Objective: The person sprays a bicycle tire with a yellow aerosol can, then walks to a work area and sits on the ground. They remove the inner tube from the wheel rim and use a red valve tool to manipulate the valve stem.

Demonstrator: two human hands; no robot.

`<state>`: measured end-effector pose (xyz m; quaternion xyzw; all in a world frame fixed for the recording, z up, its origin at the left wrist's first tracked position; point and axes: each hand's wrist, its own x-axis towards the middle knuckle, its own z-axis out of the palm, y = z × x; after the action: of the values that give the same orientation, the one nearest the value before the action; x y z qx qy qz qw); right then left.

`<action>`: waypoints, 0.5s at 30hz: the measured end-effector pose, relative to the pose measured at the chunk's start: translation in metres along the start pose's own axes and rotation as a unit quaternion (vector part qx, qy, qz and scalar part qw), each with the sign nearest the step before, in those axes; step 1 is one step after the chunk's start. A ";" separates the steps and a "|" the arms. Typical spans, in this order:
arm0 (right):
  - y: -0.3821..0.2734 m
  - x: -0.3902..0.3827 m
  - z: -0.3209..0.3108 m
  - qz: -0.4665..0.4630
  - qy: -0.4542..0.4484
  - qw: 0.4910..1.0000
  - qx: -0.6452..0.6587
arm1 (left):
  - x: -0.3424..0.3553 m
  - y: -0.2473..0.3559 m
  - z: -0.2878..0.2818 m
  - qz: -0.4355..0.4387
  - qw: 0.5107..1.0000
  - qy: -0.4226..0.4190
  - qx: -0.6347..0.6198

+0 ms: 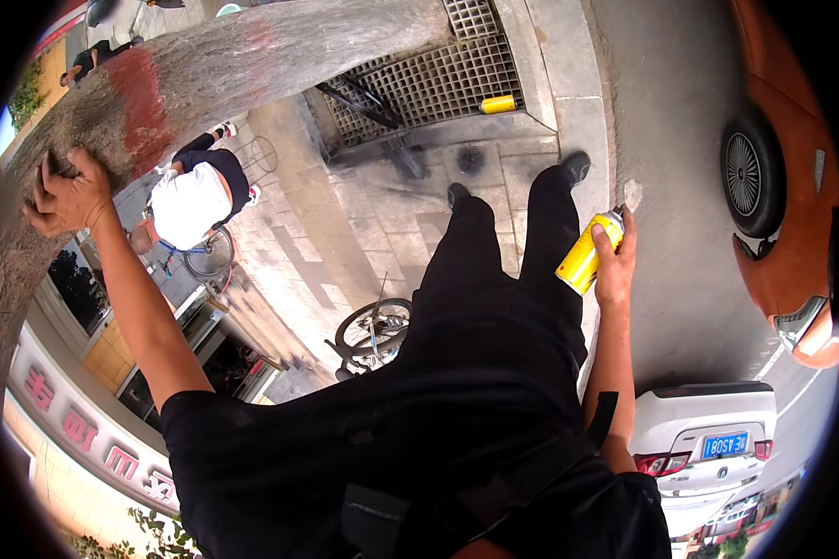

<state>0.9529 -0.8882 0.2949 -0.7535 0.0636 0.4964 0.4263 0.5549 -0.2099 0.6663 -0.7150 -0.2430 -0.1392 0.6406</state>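
Note:
My left hand [70, 193] rests against the rough bark of a tree trunk [280, 70], fingers spread and bent a little. A worn red band is painted round the trunk beside that hand. In my right hand [615, 253] is a yellow spray can [587, 253], held at hip height with the fingers wrapped round it near its top. A second yellow can [498, 104] lies on its side on the square metal grating [457, 74] at the tree's foot.
An orange car [783, 177] stands at the right and a white car [708, 433] behind it along the kerb. A person in a white top [191, 207] is by a bicycle [210, 256] on the left. Another bicycle wheel [373, 328] is near my legs. Black tubing [368, 102] lies on the grating.

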 end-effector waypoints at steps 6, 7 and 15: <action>0.020 0.012 -0.005 0.009 0.002 0.999 -0.046 | 0.010 0.000 -0.017 0.011 1.000 0.020 -0.016; 0.023 0.015 -0.006 0.015 0.003 0.998 -0.054 | 0.014 0.006 -0.022 0.011 0.999 0.033 -0.026; 0.033 0.032 0.001 0.026 0.005 0.999 -0.038 | 0.027 0.024 -0.036 0.008 0.996 0.061 -0.069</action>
<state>0.9515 -0.8978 0.2503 -0.7699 0.0666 0.5057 0.3835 0.5944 -0.2423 0.6649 -0.7496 -0.1879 -0.1935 0.6044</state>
